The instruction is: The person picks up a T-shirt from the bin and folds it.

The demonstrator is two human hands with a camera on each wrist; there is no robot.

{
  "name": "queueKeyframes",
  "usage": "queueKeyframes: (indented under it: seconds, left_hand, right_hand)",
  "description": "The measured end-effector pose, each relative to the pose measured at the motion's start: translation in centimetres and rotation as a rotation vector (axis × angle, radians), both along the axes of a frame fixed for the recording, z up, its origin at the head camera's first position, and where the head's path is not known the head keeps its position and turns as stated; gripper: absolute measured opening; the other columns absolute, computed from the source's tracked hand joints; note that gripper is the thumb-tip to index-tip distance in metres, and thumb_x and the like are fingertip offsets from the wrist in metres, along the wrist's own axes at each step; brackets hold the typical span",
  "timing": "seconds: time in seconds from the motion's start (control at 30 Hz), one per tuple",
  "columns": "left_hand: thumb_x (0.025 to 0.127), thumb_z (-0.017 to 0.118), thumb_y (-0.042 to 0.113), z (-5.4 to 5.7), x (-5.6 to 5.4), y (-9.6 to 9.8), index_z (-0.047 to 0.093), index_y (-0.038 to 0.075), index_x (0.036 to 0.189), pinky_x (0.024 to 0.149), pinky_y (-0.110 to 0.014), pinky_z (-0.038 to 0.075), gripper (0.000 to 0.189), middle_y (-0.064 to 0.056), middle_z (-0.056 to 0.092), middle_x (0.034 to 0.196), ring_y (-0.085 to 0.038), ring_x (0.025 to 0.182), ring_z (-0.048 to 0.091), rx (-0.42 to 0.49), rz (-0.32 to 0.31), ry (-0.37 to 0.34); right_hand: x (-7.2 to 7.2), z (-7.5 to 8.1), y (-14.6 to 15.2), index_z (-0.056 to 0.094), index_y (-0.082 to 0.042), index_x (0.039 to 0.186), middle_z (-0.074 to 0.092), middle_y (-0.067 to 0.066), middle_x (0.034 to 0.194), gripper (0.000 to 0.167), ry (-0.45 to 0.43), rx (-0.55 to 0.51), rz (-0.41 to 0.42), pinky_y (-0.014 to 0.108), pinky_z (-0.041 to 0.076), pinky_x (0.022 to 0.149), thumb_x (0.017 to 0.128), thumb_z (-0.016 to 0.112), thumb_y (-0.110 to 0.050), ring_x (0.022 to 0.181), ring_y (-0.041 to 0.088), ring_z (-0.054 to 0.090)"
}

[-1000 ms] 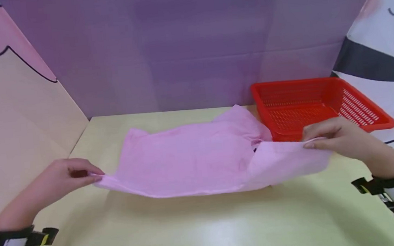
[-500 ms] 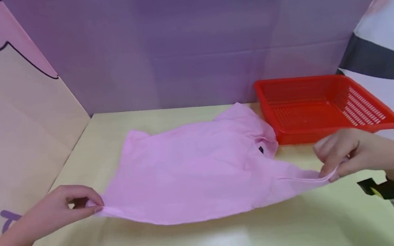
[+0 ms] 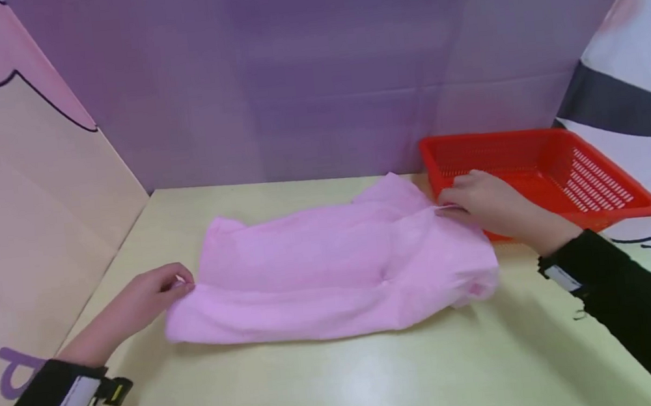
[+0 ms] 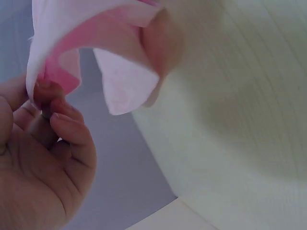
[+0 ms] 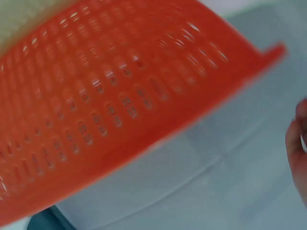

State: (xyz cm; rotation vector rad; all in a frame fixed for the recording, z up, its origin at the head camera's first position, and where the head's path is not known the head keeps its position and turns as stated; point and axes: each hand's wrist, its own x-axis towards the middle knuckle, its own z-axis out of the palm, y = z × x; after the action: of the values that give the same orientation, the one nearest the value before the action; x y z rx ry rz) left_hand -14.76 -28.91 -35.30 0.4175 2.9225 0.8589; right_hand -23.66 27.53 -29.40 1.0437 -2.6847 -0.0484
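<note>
A pink cloth (image 3: 308, 263) lies across the table, its near part lifted and folded over toward the back. My left hand (image 3: 149, 298) pinches its left edge between thumb and fingers. On the right, my right hand (image 3: 493, 209) pinches the cloth's edge in front of the red basket. The left wrist view shows the cloth (image 4: 127, 86) curving down from the left fingertips, its underside a deeper pink. Only part of the right hand (image 5: 298, 153) shows at the edge of the right wrist view, where its grip is not visible.
A red perforated plastic basket (image 3: 611, 175) stands at the back right, close to the cloth and partly behind the right hand. The pale wooden table (image 3: 332, 392) meets a purple back wall (image 3: 319, 73). Printed panels stand at both sides.
Both hands first drew the cloth's near edge toward the front, then carried it up and back. The right hand moved farther, leftward and away, and the near part is now folded over.
</note>
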Motion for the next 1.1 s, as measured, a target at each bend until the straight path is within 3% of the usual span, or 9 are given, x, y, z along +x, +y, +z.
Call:
queueKeyframes:
  seconds: [0.2, 0.37, 0.57, 0.73, 0.83, 0.87, 0.97, 1.03, 1.1]
  left_hand:
    - [0.104, 0.058, 0.005, -1.7, -2.1, 0.0, 0.067, 0.003, 0.107, 0.068, -0.028, 0.043, 0.009, -0.005, 0.062, 0.084, -0.018, 0.078, 0.051, -0.029, 0.008, -0.086]
    - [0.103, 0.059, 0.009, -3.0, -3.1, 0.0, 0.066, 0.004, 0.106, 0.071, -0.03, 0.044, 0.009, -0.007, 0.064, 0.088, -0.018, 0.08, 0.053, -0.035, -0.007, -0.13]
    - [0.103, 0.062, 0.016, -3.3, -3.4, 0.3, 0.068, 0.003, 0.109, 0.069, -0.03, 0.044, 0.016, -0.008, 0.066, 0.09, -0.019, 0.081, 0.055, -0.061, 0.022, -0.159]
    - [0.104, 0.063, 0.021, -2.7, -2.8, -0.2, 0.065, -0.002, 0.122, 0.066, -0.031, 0.047, 0.03, -0.013, 0.067, 0.091, -0.021, 0.079, 0.059, -0.049, 0.088, -0.212]
    - [0.105, 0.062, 0.024, -2.5, -2.1, -1.0, 0.059, -0.006, 0.13, 0.067, -0.034, 0.052, 0.04, -0.02, 0.07, 0.096, -0.024, 0.081, 0.064, -0.057, 0.136, -0.229]
    - [0.106, 0.061, 0.025, -2.5, -1.7, -1.2, 0.057, -0.007, 0.133, 0.069, -0.036, 0.054, 0.042, -0.023, 0.07, 0.1, -0.025, 0.084, 0.066, -0.065, 0.151, -0.231]
    - [0.105, 0.061, 0.024, -2.6, -0.3, -1.5, 0.055, -0.01, 0.13, 0.073, -0.043, 0.057, 0.042, -0.029, 0.069, 0.107, -0.031, 0.088, 0.068, -0.134, 0.176, -0.161]
    - [0.102, 0.064, 0.02, -2.9, 0.8, -1.2, 0.057, -0.009, 0.124, 0.073, -0.049, 0.057, 0.037, -0.031, 0.068, 0.109, -0.036, 0.089, 0.068, -0.207, 0.167, -0.046]
    - [0.098, 0.069, 0.016, -3.3, 1.8, -0.4, 0.061, -0.007, 0.118, 0.075, -0.056, 0.057, 0.032, -0.03, 0.068, 0.11, -0.042, 0.092, 0.067, -0.286, 0.14, 0.129]
  right_hand:
    - [-2.1, -2.2, -2.0, 0.066, -0.01, 0.102, 0.067, 0.007, 0.069, 0.037, 0.151, 0.375, 0.033, 0.037, 0.042, 0.076, 0.08, 0.09, -0.024, 0.074, 0.022, 0.054]
    - [-2.8, -3.4, -2.9, 0.065, -0.01, 0.097, 0.072, 0.008, 0.08, 0.042, 0.285, 0.447, 0.122, 0.04, 0.046, 0.08, 0.071, 0.096, -0.022, 0.085, 0.026, 0.061]
    - [-2.0, -2.5, -2.7, 0.064, -0.006, 0.096, 0.073, 0.013, 0.096, 0.034, 0.421, 0.297, 0.126, 0.043, 0.051, 0.084, 0.077, 0.092, -0.014, 0.098, 0.032, 0.065]
    - [2.0, -0.8, -1.2, 0.07, -0.002, 0.104, 0.075, 0.018, 0.096, 0.042, 0.561, 0.019, 0.17, 0.047, 0.062, 0.081, 0.071, 0.093, -0.012, 0.09, 0.037, 0.069]
    - [4.7, -1.1, 0.3, 0.073, -0.001, 0.105, 0.077, 0.021, 0.092, 0.023, 0.612, -0.079, 0.202, 0.051, 0.065, 0.072, 0.092, 0.077, -0.02, 0.08, 0.039, 0.071]
    - [5.5, -1.5, 0.8, 0.073, -0.001, 0.103, 0.077, 0.021, 0.089, 0.027, 0.622, -0.095, 0.202, 0.051, 0.065, 0.068, 0.099, 0.069, -0.027, 0.076, 0.039, 0.071]
    - [7.2, -3.2, 2.4, 0.074, -0.001, 0.101, 0.076, 0.019, 0.084, 0.056, 0.564, -0.152, 0.156, 0.049, 0.064, 0.064, 0.109, 0.046, -0.049, 0.068, 0.036, 0.07]
    - [8.1, -4.7, 3.3, 0.073, -0.003, 0.098, 0.072, 0.015, 0.077, 0.071, 0.448, -0.196, 0.068, 0.04, 0.061, 0.058, 0.106, 0.039, -0.065, 0.06, 0.028, 0.063]
    - [8.9, -6.1, 4.0, 0.074, -0.005, 0.1, 0.07, 0.008, 0.075, 0.069, 0.244, -0.237, -0.064, 0.031, 0.056, 0.056, 0.099, 0.051, -0.07, 0.06, 0.018, 0.058]
